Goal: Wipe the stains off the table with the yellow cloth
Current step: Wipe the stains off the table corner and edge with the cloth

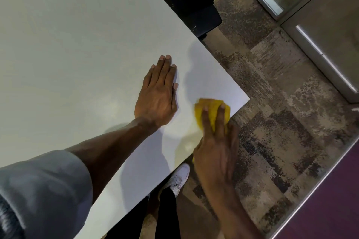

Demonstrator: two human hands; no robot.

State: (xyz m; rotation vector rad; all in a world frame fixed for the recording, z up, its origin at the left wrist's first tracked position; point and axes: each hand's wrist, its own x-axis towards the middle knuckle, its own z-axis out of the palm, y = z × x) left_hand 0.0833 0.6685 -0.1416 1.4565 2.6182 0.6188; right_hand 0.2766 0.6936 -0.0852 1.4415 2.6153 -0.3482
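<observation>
The white table (77, 54) fills the left and middle of the head view, with its near right corner by my hands. My right hand (215, 147) presses flat on the yellow cloth (212, 108) at that corner, fingers spread over it, and most of the cloth is hidden under the hand. My left hand (157, 95) lies palm down on the tabletop just left of the cloth, fingers together and holding nothing. A faint yellowish smear (186, 141) shows on the table close to its edge, beside my right hand.
A black chair (194, 2) stands against the table's far right edge. Patterned carpet (281, 122) lies to the right, bordered by metal-framed glass panels (318, 48). My white shoe (178, 178) and dark trouser legs show below the table's near edge.
</observation>
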